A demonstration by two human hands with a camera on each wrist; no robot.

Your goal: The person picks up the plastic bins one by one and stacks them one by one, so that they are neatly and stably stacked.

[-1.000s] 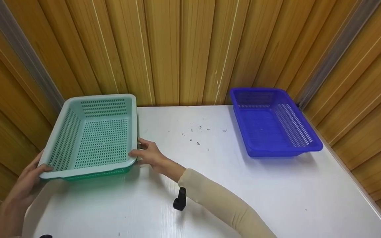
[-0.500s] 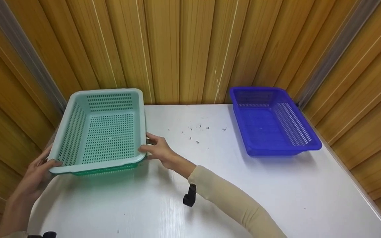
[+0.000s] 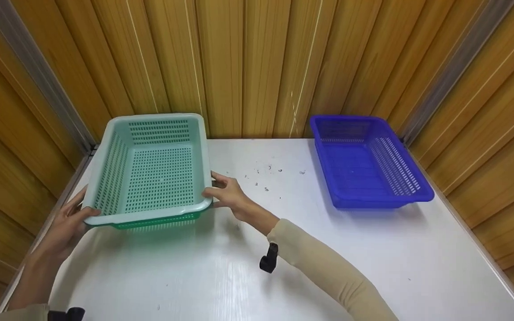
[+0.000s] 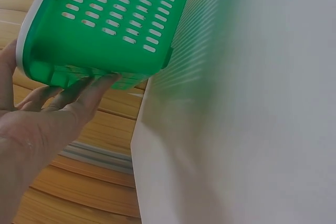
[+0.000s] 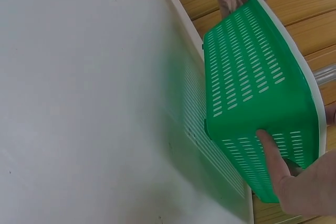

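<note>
Above white table (image 3: pixel 221 276), green basket (image 3: pixel 159 178) hangs between left hand (image 3: pixel 67 225) and right hand (image 3: pixel 230 196), fingers gripping its rims.

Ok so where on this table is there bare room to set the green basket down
The white table is bare across its near half, in front of both baskets, and in the strip between the green basket, held off the table by both hands, and the blue basket, apart from a few dark specks. The far right corner is taken.
</note>
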